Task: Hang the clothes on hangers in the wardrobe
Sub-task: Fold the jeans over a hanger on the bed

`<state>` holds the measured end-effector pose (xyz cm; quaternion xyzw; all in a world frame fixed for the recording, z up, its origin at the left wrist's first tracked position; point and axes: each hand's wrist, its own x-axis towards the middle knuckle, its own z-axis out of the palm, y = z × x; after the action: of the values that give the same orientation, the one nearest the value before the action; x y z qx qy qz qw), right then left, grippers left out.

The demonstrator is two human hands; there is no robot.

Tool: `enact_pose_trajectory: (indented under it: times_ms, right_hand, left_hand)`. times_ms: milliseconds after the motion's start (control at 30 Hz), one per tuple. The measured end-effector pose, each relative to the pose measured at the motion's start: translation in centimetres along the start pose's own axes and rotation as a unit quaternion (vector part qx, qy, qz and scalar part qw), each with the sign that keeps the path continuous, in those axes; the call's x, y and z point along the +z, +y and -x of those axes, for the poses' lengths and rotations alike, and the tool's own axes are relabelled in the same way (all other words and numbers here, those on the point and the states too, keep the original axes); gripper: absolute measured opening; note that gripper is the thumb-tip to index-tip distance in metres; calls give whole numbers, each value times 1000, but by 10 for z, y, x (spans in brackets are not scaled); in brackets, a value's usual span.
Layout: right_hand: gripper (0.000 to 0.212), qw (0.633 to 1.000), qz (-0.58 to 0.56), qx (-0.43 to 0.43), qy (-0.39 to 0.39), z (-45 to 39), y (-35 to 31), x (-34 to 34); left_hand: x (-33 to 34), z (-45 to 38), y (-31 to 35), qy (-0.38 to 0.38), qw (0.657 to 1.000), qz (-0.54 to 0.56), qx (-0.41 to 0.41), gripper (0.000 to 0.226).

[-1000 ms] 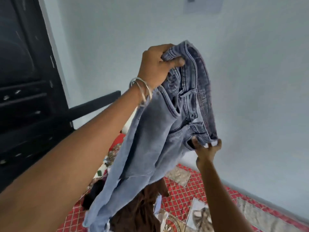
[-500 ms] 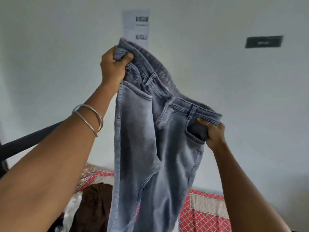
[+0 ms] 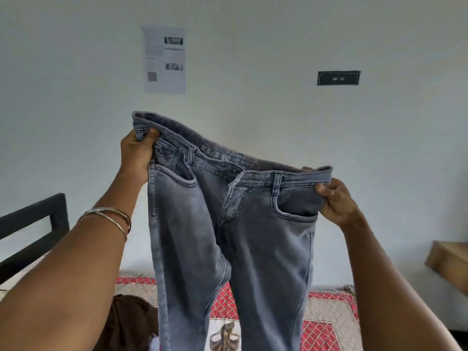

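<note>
Jeans [image 3: 228, 236], grey denim, held spread in the air above the patterned bedspread [image 3: 329, 315]. Waistband runs across between the hands, tilted; legs hang straight down. Left hand [image 3: 136, 155] clamps the higher waistband corner; right hand [image 3: 334, 198] pinches the lower corner. No hanger or wardrobe in view; folding lengthwise likely comes next.

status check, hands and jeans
Left hand and right hand grip the waistband. Jeans spread, legs hanging. No hanger in view.
</note>
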<state>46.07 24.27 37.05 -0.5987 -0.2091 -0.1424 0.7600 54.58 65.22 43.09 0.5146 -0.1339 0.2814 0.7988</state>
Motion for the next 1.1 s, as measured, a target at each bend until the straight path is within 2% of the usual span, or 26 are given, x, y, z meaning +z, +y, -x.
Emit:
enact_pose_trajectory:
  times_ms: [67,167,267,333,400,433,500,533,567,600,667,733,800,867,933,1100]
  right_hand:
    - [66,995,66,7,71,-1,-5,-5]
    - [62,978,137,-51,147,-9,-8,-7]
    - [40,978,127,-79,147,-7,-8,-4]
    - [23,986,73,-63,138,-7,-7,0]
    - [20,979,95,-41,178,-17,-1,2]
    - [19,965,129,-21,228,-25,3,7]
    - [13,913,192,36,357,-44,13,21]
    - [13,881,220,70,413,-52,18,31]
    - [11,867,232,90,432,-57,18,42]
    - [9,875,216,101,421,-64,20,55]
    - [19,914,122,115,370,-74,15,76]
    - [29,937,32,113,329,-83,9,99]
    - [32,955,-1,92,283,-85,4,127]
    - [30,977,4,57,204,-88,1,155]
    - [27,991,27,36,124,-92,-1,170]
    - [41,997,69,23,-33,-84,-14,156]
  left_hand:
    - [6,1,-5,6,1000,-11,-3,9]
    - [14,0,-8,6,999,-34,-2,13]
    - [14,-2,-11,4,998,-57,18,14]
    - [10,-4,-14,1,997,-72,14,12]
    - [8,-10,-19,28,992,-121,3,13]
    - [9,-13,-21,58,981,-183,-10,19]
    - [20,-10,-26,126,931,-340,-35,37]
    - [28,-3,-28,143,909,-391,-34,42]
    - [39,6,-29,139,897,-419,-26,45]
    - [47,14,-30,131,892,-433,-13,46]
    - [66,28,-29,97,891,-444,-7,43]
    - [82,32,-30,56,903,-426,-10,39]
    - [97,35,-31,13,924,-382,-25,33]
    - [114,37,-30,-35,945,-321,-57,36]
    - [128,36,-23,-69,949,-300,-68,44]
    - [144,31,-6,-118,958,-256,-58,48]
